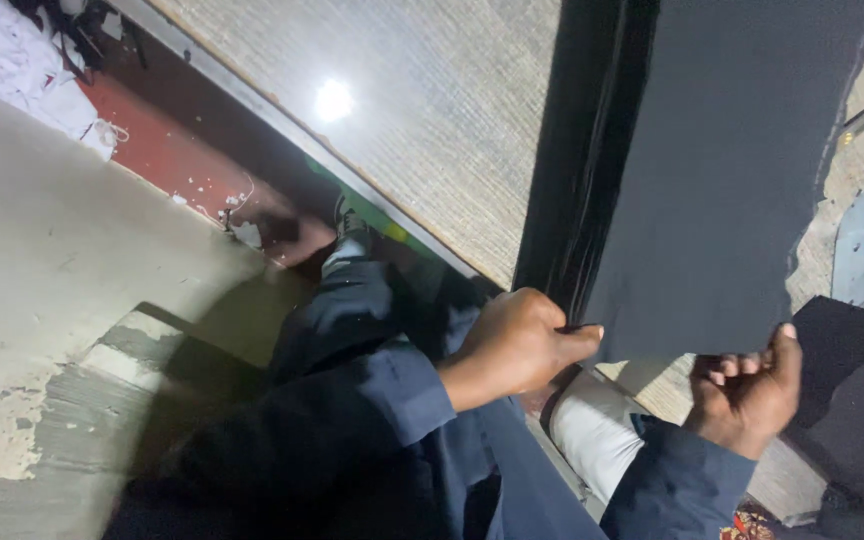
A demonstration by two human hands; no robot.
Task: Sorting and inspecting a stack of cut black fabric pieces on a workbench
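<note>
Dark grey and matte, a flat stiff sheet of material (722, 170) stands tilted above a pale woven-textured board (422, 110), its lower edge held at both corners. The left hand (517, 345) is curled tight, thumb and fingers pinching the sheet's lower left corner, just beside a glossy black strip (577, 190) rising from those fingers. The right hand (747, 390) grips the lower right corner from beneath, fingertips (727, 368) folded over the edge. Blue sleeves (392, 400) run back from both wrists.
</note>
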